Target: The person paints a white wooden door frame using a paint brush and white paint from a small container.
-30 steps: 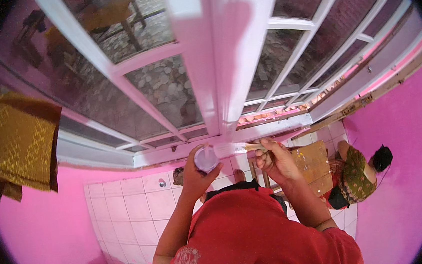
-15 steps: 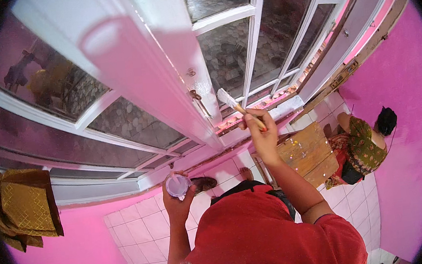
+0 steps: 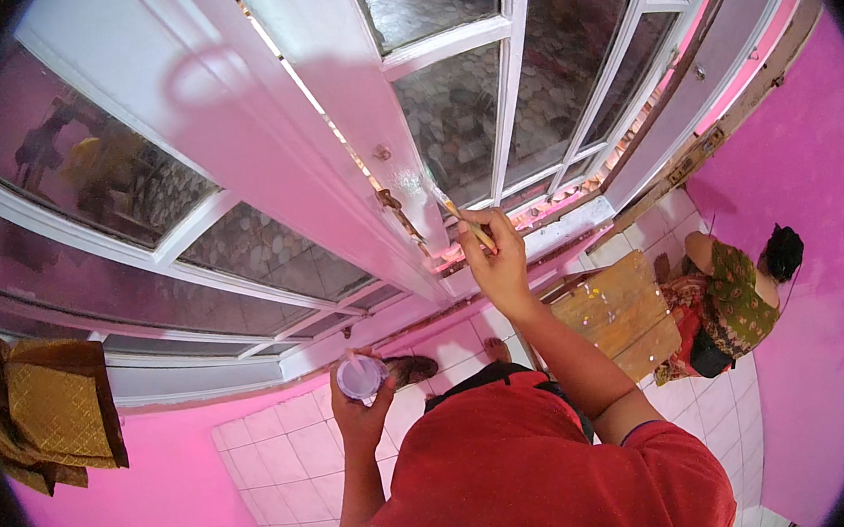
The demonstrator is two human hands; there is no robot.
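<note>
My right hand (image 3: 498,265) is closed around the handle of a paintbrush (image 3: 451,207). The brush's bristles rest against the white-painted stile (image 3: 353,109) of a glazed window sash, beside a glossy wet-looking patch. A rusty metal latch (image 3: 389,201) sits on the sash edge just left of the bristles. Lower down and to the left, my left hand (image 3: 358,425) grips a small clear plastic cup (image 3: 361,377) that holds whitish paint. The cup is held out in front of my body, below the window sill.
To the right stands a paint-spotted wooden table (image 3: 612,312), with a person in green patterned clothing (image 3: 735,286) next to it. Gold-brown patterned cloth (image 3: 61,405) hangs at the left. Pink walls (image 3: 801,230) and white floor tiles (image 3: 298,450) surround me.
My right hand has moved left, bringing the bristles onto the stile. The sash has swung slightly, widening the gap beside the latch. My left hand and the cup have shifted slightly.
</note>
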